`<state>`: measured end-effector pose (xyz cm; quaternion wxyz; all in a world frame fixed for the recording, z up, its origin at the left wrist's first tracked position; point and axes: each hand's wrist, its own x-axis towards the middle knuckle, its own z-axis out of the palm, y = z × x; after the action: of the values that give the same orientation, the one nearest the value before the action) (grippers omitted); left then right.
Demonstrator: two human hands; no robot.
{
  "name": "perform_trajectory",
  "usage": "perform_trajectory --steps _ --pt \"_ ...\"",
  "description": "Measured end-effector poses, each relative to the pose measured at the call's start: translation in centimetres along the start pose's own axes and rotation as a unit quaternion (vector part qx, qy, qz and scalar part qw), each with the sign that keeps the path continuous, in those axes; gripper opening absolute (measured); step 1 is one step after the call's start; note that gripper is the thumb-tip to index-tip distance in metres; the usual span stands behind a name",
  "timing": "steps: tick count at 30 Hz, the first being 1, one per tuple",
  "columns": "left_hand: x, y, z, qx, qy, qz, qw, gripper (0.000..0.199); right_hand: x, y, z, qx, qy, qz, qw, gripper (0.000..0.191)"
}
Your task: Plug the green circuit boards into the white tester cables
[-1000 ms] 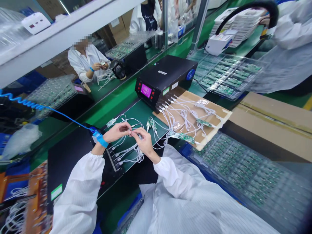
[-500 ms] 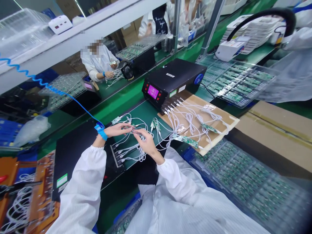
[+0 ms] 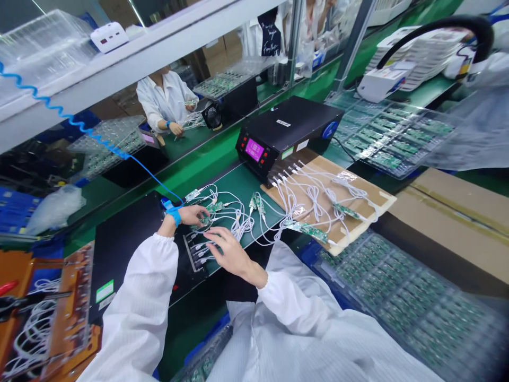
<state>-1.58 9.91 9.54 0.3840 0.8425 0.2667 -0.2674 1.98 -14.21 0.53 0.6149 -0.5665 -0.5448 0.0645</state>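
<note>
My left hand, with a blue wrist strap, is beside a green circuit board on the green bench, its fingers curled; whether they grip a board or cable is too small to tell. Just to its right, my right hand is held over the white cables, fingers spread and nothing in them. The cables run from a row of sockets on a black box. Two more boards lie to the right, joined to cables.
A black tester with a lit pink screen stands behind a cardboard sheet bearing cables and boards. Trays of boards lie at the right. A blue coiled cord reaches my left wrist. Across the bench, a person holds a board.
My hands were together at a small board and have parted. My left hand has moved slightly left, my right hand down and left, opening. A green board now shows on the bench.
</note>
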Motion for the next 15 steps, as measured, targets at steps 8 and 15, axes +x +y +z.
perform_trajectory --steps 8,15 --pt "-0.2 0.1 0.0 0.033 0.014 -0.064 0.997 0.058 -8.8 2.6 -7.8 -0.071 -0.065 0.027 0.995 0.022" --pt "-0.4 0.4 0.3 -0.024 0.053 -0.082 0.995 0.064 -20.1 7.6 -10.7 -0.22 -0.276 0.215 0.911 0.03"
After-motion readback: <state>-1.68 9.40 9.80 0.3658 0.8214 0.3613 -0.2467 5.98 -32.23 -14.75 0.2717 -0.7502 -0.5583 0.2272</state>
